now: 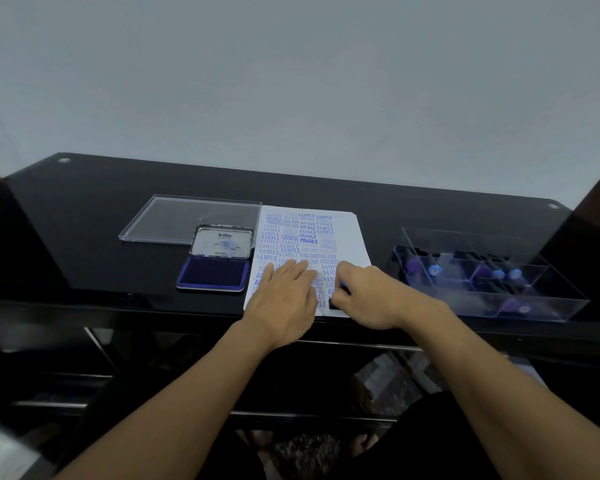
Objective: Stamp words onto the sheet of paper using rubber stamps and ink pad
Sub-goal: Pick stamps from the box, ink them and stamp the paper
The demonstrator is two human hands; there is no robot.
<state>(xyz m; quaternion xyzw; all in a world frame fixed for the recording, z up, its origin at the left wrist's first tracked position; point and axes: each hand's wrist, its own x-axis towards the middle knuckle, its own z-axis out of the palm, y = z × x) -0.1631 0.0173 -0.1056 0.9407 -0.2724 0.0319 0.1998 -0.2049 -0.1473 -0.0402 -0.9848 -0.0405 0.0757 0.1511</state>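
Forearms reach in over the near edge of the bench (84, 244). Left hand (284, 292) lies flat, fingers straight, on the sheet of paper (355, 244), prob. to stop it sliding. Right hand (364, 296) curls round a rubber stamp (336, 302), dark base down on the sheet's lower part, below rows of blue words. Ink pad (212, 276) sits open just left of the sheet, handy for re-inking. Clear box (482, 292) w/ spare stamps stands to the right.
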